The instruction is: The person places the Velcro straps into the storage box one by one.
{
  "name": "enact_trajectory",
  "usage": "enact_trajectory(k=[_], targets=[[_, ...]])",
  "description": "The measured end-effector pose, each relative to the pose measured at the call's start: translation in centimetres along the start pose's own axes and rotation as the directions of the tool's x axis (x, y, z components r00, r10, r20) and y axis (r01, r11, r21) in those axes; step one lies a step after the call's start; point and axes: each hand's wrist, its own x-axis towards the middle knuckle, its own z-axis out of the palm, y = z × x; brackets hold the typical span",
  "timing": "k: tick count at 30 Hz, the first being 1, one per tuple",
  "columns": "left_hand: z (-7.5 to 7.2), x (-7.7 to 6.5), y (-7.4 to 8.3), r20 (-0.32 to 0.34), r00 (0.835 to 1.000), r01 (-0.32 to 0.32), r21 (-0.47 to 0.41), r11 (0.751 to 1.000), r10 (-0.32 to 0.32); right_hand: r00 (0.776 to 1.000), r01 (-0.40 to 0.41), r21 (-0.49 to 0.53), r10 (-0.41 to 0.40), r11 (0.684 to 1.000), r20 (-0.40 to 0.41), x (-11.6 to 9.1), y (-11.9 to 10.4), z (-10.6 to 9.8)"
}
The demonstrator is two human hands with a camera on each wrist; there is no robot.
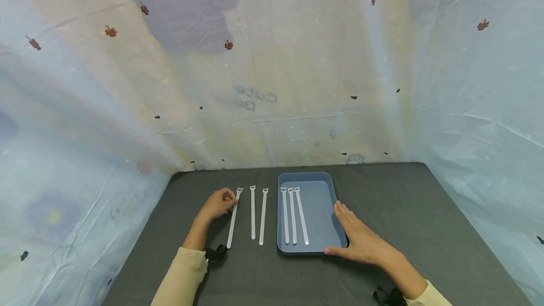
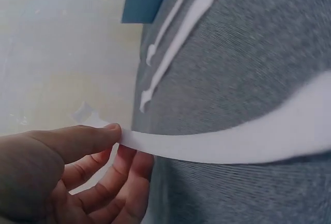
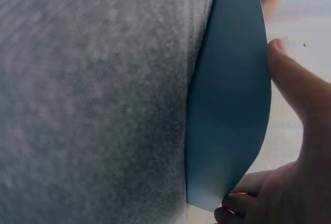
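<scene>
My left hand point(image 1: 218, 203) pinches a white cable strap point(image 1: 232, 225) between thumb and fingers, just below its slotted head. In the left wrist view the strap point(image 2: 207, 149) bends in a shallow curve, its tail running down toward the cloth. To its right, two more white straps point(image 1: 252, 214) lie lengthwise on the table, heads at the far end. Three similar straps point(image 1: 292, 216) lie side by side in the left half of a blue-grey tray point(image 1: 320, 216). Straight fingers of my right hand point(image 1: 361, 240) touch the tray's right rim, with the thumb at its near edge.
Dark grey cloth point(image 1: 408, 211) covers the table. A pale printed curtain point(image 1: 289, 70) hangs along the back and both sides. Dark wrist cameras point(image 1: 216, 252) are strapped to both wrists, just above the cloth.
</scene>
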Motion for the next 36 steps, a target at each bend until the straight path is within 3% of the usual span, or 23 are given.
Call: enact_trajectory(k=[8, 18, 26, 36], targets=[[-0.5, -0.4, 1.4, -0.031, 0.999, -0.038, -0.067, 0.997, 0.036, 1.000, 0.002, -0.001, -0.002, 1.000, 0.000, -0.1, 0.0, -0.1], [-0.5, -1.0, 4.9, -0.087, 0.988, -0.132, -0.069, 0.989, 0.126, 1.000, -0.017, -0.001, 0.017, 1.000, 0.024, -0.1, -0.1, -0.3], [0.3, -1.5, 7.9, -0.107, 0.970, -0.227, -0.088, 0.970, 0.218, 1.000, -0.018, -0.005, 0.018, 1.000, 0.022, 0.0, -0.2, -0.3], [1.9, -0.9, 11.7, -0.110, 0.951, -0.303, -0.137, 0.943, 0.289, 1.000, -0.020, -0.008, 0.020, 1.000, 0.022, 0.1, -0.2, -0.3]])
